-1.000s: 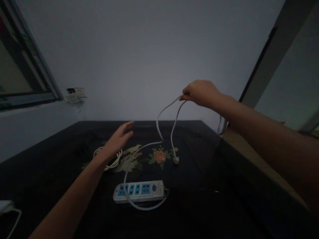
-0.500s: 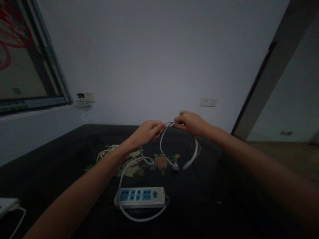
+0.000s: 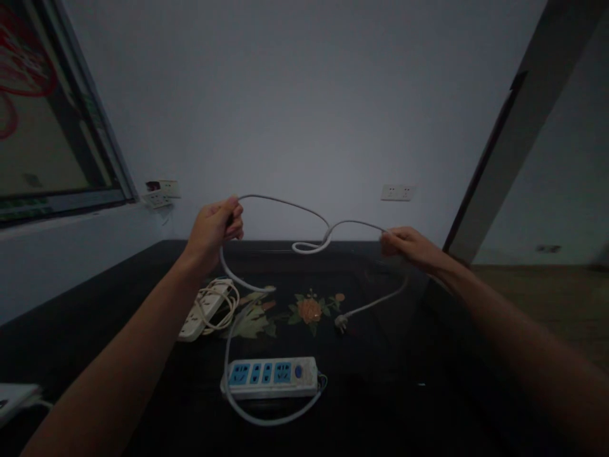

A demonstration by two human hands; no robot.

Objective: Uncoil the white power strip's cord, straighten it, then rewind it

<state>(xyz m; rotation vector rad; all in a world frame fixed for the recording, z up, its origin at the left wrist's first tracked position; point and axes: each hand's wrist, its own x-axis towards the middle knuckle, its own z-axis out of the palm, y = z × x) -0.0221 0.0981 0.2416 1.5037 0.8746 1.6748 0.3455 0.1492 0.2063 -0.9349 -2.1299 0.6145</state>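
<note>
A white power cord [image 3: 285, 202] is stretched in the air between my hands, with a small loop near its middle. My left hand [image 3: 214, 225] is closed around it at the left, and the cord drops from there to the table. On the right, my right hand [image 3: 412, 246] grips it too. Past that hand the cord hangs down to its plug [image 3: 341, 322], whose prongs show low over the dark table. The other end runs round to a white power strip [image 3: 304, 379] with blue sockets and a blue switch, lying in front of me.
A second power strip [image 3: 193, 325] with its cream cord bundled on it lies left on the black table [image 3: 371, 406], which has a painted flower [image 3: 309, 310]. A white device [image 3: 16, 397] is at the lower left. Wall sockets [image 3: 398, 192] are on the wall behind.
My hands have moved apart, the left one up and to the left, the right one to the right. The gathered cord has opened into a long span with a small loop.
</note>
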